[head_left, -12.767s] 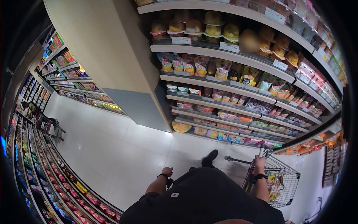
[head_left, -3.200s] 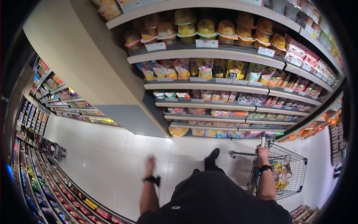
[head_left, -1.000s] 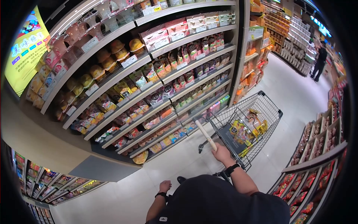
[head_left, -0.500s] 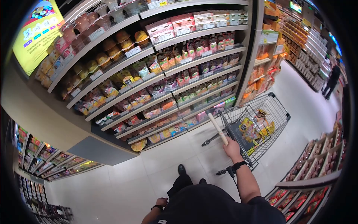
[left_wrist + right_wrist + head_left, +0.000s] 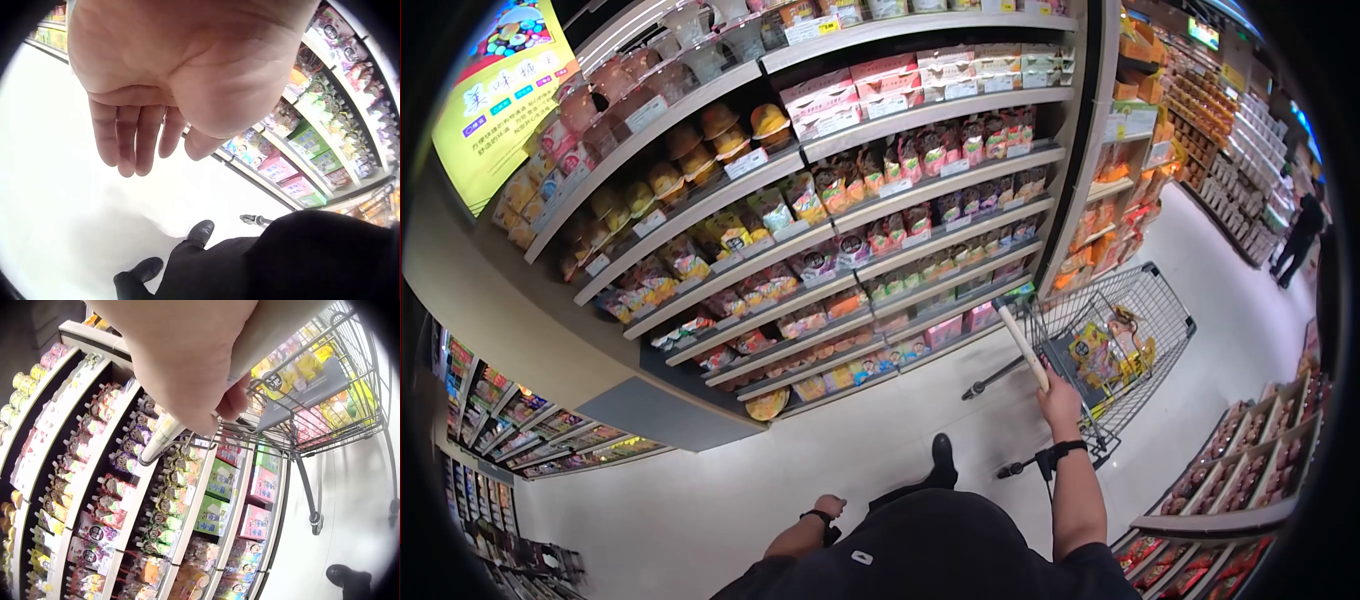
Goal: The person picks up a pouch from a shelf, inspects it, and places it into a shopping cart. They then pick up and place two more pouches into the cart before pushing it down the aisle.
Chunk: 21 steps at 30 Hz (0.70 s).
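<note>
My right hand [image 5: 1059, 404] grips the pale handle [image 5: 1022, 345] of a wire shopping cart [image 5: 1182, 322]. In the right wrist view the fingers of that right hand [image 5: 187, 362] wrap round the handle [image 5: 164, 436]. Several yellow and colourful snack packages [image 5: 1100, 350] lie in the cart's basket, beside a grey panel. My left hand [image 5: 831, 505] hangs at my side, holding nothing. The left wrist view shows this left hand [image 5: 187, 69] palm-on, its fingers loosely extended above the floor.
A curved shelf unit [image 5: 960, 195] with jelly cups, pouches and boxes stands ahead. Another display [image 5: 1240, 440] holds packets at the lower right. Beyond the cart, a person in dark clothes [image 5: 1300, 235] stands in the aisle. A yellow sign [image 5: 500, 120] is at upper left.
Compared with the oldest frames, my view has turned right, towards the cart. Over the last second the cart and right hand shift rightward in view; my feet step and the left hand swings.
</note>
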### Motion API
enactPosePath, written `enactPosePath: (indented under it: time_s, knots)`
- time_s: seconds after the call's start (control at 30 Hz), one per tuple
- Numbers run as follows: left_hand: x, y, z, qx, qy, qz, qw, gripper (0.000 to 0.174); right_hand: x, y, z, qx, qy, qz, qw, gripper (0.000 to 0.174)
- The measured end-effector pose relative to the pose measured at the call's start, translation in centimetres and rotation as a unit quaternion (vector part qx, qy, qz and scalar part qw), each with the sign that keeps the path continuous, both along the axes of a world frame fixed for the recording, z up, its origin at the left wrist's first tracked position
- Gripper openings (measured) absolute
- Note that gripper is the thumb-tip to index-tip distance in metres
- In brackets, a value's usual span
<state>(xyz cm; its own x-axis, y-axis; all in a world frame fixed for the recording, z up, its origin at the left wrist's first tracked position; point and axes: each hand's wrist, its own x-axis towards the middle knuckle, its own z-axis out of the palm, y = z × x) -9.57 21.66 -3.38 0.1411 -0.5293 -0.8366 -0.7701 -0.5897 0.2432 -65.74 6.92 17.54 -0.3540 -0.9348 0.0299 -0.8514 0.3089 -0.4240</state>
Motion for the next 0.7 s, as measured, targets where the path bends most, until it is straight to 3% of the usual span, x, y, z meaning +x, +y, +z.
enactPosePath:
  time_s: [0.13,0.2,0.27,0.37,0.43,0.6,0.67,0.7]
  knots:
    - [-5.3,-10.2,-1.5,-0.073,0.030,-0.082,0.993,0.041,-2.8,-0.3,-0.7,-0.005,0.027,-0.018,0.999,0.028]
    - [-8.8,-15.0,-2.3,-0.131,0.078,-0.055,0.987,0.040,-4.2,-0.4,-0.8,-0.002,0.036,-0.012,0.999,0.024]
    - [-12.9,-18.9,-2.2,-0.151,0.165,0.037,0.974,0.041,-5.6,-0.9,-1.1,-0.003,0.040,-0.009,0.999,0.020]
    - [-17.4,-24.0,-1.7,-0.162,0.182,-0.027,0.969,0.040,-7.4,-1.7,-1.0,0.012,0.027,-0.022,0.999,0.018]
    - [-19.4,-26.3,-1.5,-0.231,0.159,-0.132,0.951,0.039,-8.3,-2.5,-0.6,0.016,0.034,-0.022,0.999,0.018]
    - [-20.1,-28.3,-2.1,-0.234,0.115,-0.178,0.949,0.038,-11.4,-4.4,-1.4,0.021,0.054,-0.036,0.998,0.018]
    - [-19.3,-28.0,-2.2,-0.128,0.089,-0.165,0.974,0.041,-12.9,-5.4,-2.0,0.028,0.038,-0.040,0.998,0.021]
    - [-18.6,-27.9,-2.2,-0.130,0.084,-0.162,0.975,0.041,-13.5,-5.8,-2.0,0.033,0.025,-0.049,0.998,0.026]
